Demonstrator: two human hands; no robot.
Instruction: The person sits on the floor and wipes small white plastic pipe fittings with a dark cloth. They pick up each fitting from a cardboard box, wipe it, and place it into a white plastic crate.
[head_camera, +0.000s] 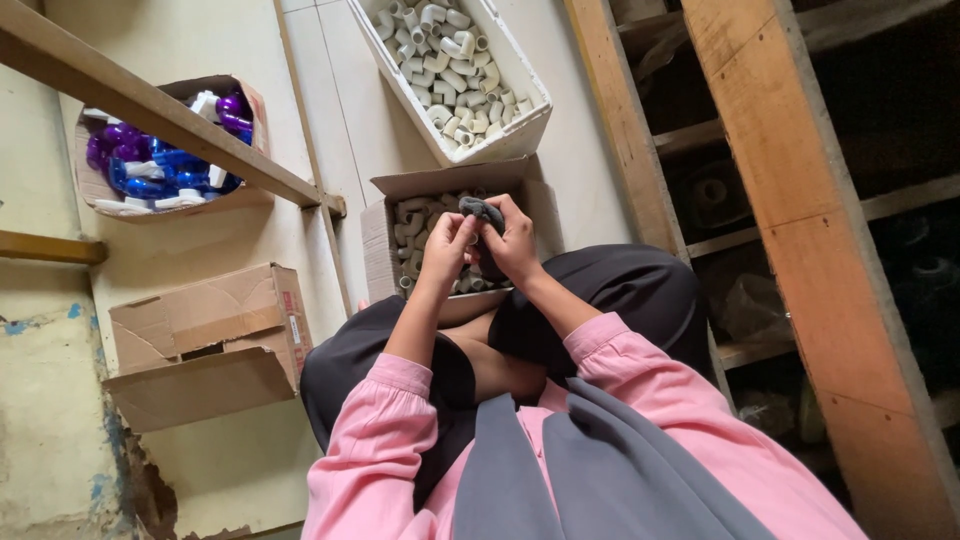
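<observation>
Sitting cross-legged on the floor, the person held both hands over the lap: left hand (447, 243) and right hand (512, 243) each closed their grip on one dark grey cloth-like piece (482, 212), raised above an open brown cardboard box of pale pipe elbows (415, 235). That box looked still well filled. Beyond it, a white crate of similar elbows (455, 55) stood near; wooden frame posts (800, 200) crowded the right.

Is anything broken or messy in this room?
Yes, a little. The wall paint at the lower left is chipped and peeling, with blue and brown showing under the cream. The closed cardboard box nearby is dented, with a sagging flap. Both hands, left hand and right hand, hold a dark cloth.
</observation>
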